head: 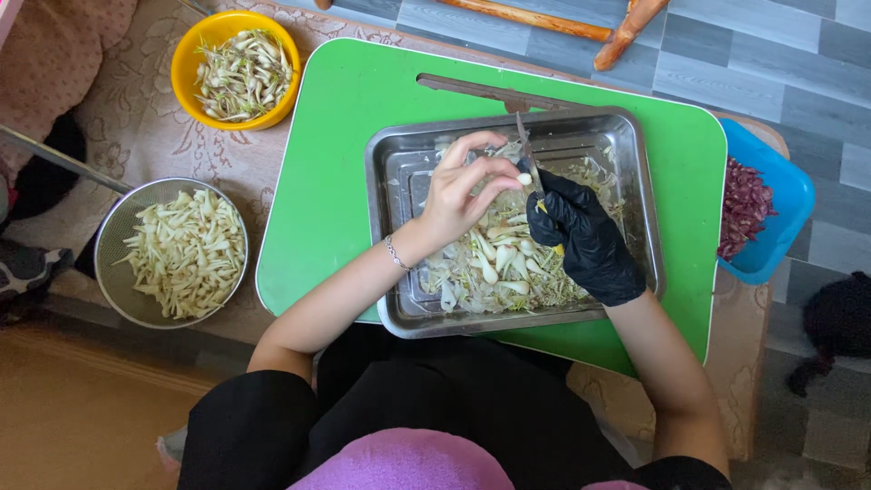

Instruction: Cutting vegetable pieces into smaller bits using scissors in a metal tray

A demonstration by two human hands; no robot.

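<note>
My left hand [464,186], bare with a thin bracelet, pinches a small white bulb piece [523,179] over a metal tray [392,172]. My right hand [585,236] wears a black glove and grips a small knife [527,150] whose blade points up and meets the piece. The tray holds a heap of pale cut bulbs and stalks [494,268] and sits on a green board [336,136].
A yellow bowl [189,56] of trimmed roots stands at upper left. A metal strainer [113,240] with pale cut strips is at left. A blue basin [787,195] with dark red petals sits at right. Wooden poles [544,18] lie on the grey floor.
</note>
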